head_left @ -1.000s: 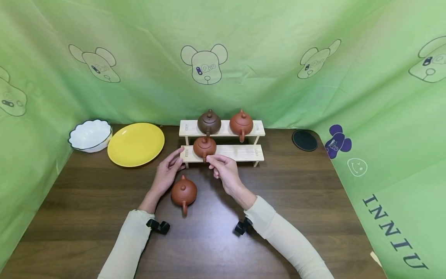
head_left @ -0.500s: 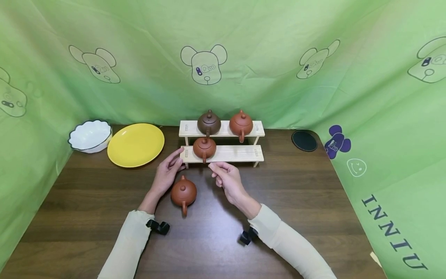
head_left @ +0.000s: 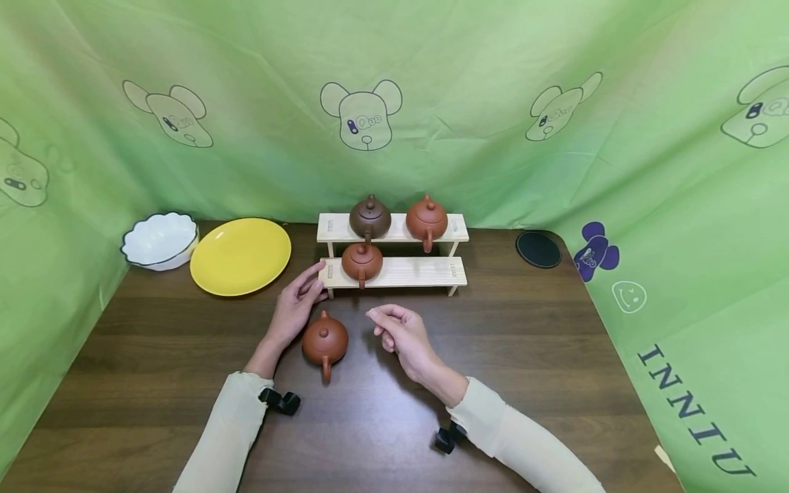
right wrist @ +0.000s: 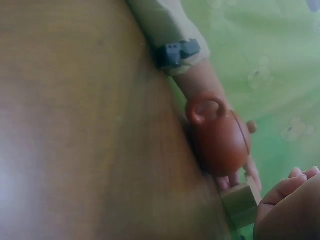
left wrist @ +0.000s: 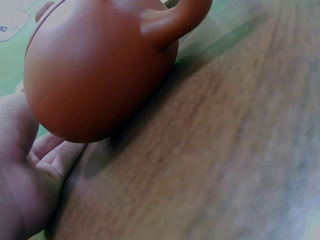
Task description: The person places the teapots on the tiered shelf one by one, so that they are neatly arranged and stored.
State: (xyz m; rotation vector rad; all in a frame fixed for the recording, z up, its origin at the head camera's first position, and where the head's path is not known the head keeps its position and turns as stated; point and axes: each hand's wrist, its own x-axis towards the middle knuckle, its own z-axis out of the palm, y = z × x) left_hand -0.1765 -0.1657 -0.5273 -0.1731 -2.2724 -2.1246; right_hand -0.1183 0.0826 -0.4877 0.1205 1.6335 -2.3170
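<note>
My left hand [head_left: 292, 309] lies at the left end of the wooden two-tier rack [head_left: 425, 272], its fairly straight fingers touching the lower shelf's end. A small reddish-brown teapot [head_left: 362, 260] sits on that shelf's left part, handle toward me. My right hand [head_left: 403, 337] hovers over the table in front of the rack, thumb and index tips together, other fingers curled, holding nothing visible. Between the hands, nearer the left, a second reddish-brown teapot [head_left: 324, 340] stands on the table; it fills much of the left wrist view and hides part of that hand.
The upper shelf carries a dark brown teapot [head_left: 370, 216] and an orange-brown teapot [head_left: 427, 219]. Back left are a yellow plate [head_left: 240, 257] and a white scalloped bowl [head_left: 160, 239]. A black round coaster [head_left: 539, 249] lies back right. Green cloth [head_left: 468, 137] encloses the table.
My right hand has let go of the lower-shelf teapot's handle and drawn back toward me. My left hand stays at the rack's end, and the teapots keep their places.
</note>
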